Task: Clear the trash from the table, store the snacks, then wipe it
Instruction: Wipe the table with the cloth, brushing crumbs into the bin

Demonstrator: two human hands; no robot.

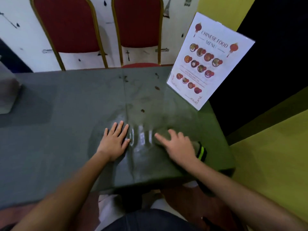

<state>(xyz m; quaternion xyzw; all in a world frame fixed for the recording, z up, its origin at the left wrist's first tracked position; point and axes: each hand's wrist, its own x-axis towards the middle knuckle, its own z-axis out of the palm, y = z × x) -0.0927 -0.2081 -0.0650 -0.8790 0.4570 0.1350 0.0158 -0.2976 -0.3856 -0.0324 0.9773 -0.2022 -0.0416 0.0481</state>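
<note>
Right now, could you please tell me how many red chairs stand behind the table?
2. One red padded chair with a gold metal frame stands at the far left of the table; a second matching chair is beside it, nearer the menu. Others may sit outside the frame.

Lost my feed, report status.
Left hand flat on table. Right hand pressing cloth. Crumbs remain ahead; menu stand far right.

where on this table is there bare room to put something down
The widest bare patch is the table left of the left hand, up to the grey box at the left edge. It is crowded on the right: the menu stand, dark spots and the right hand on a cloth.
</note>
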